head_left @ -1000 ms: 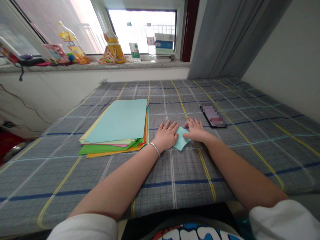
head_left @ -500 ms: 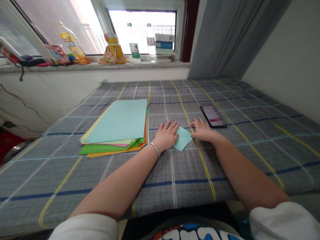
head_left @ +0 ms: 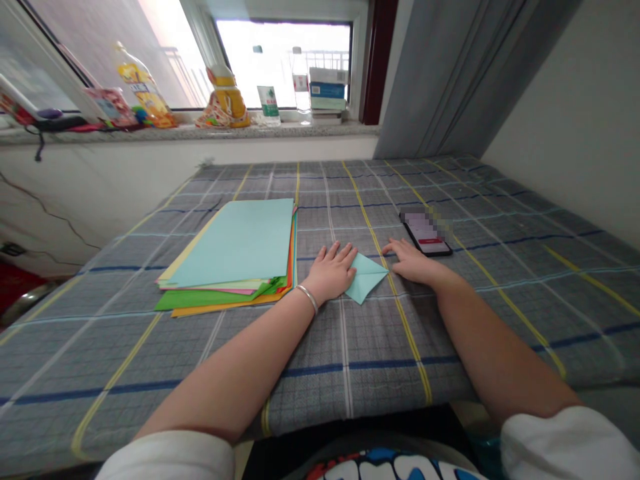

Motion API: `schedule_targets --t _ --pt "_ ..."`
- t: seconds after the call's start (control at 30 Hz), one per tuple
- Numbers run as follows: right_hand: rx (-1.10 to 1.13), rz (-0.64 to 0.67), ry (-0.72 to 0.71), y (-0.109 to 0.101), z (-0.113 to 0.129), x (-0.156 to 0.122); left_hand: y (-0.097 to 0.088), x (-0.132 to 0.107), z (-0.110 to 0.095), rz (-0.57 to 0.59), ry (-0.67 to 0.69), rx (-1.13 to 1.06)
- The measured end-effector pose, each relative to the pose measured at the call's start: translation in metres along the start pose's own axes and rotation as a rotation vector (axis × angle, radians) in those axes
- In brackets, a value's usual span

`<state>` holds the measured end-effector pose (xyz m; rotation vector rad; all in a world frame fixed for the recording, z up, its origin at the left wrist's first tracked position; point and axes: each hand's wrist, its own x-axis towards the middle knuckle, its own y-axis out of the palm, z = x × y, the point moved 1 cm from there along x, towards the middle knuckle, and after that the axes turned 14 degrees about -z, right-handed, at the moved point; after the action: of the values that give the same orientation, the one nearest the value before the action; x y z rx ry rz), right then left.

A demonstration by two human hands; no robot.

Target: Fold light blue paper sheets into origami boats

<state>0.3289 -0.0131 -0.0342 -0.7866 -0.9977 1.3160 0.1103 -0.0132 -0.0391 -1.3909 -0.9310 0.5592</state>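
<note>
A small folded piece of light blue paper (head_left: 367,277) lies on the plaid cloth, with a crease across its middle and a pointed corner to the right. My left hand (head_left: 331,270) rests flat on its left part, fingers spread, hiding that side. Just off the right corner is my right hand (head_left: 407,259), its fingers stretched out and apart, holding nothing. A stack of coloured paper sheets (head_left: 240,243), light blue on top, lies left of my left hand.
A phone (head_left: 427,233) lies beyond my right hand. Grey plaid cloth (head_left: 320,347) covers the surface. Along the windowsill (head_left: 300,130) stand a yellow drink bottle (head_left: 145,90), a yellow flask (head_left: 227,100), a white-and-green tube (head_left: 269,103) and stacked boxes (head_left: 327,90).
My right hand has moved slightly right, away from the folded paper, leaving its right corner uncovered. My left hand stays on the paper.
</note>
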Motion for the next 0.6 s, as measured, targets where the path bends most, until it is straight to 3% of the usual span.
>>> schedule_targets --t 0.13,0.23,0.3,0.6 --pt "0.185 -0.247 -0.092 -0.001 0.02 -0.003 0.001 -0.001 0.0 -0.013 -0.008 -0.004" --pt "0.228 -0.149 -0.243 0.009 0.043 -0.009 0.002 -0.001 0.001 -0.019 -0.008 -0.009" --pt "0.143 -0.107 -0.308 0.018 0.053 -0.011 0.001 -0.001 0.002 -0.013 -0.005 -0.015" --pt "0.101 -0.1 -0.216 0.027 0.053 -0.006 -0.004 -0.002 0.02 0.028 -0.047 -0.017"
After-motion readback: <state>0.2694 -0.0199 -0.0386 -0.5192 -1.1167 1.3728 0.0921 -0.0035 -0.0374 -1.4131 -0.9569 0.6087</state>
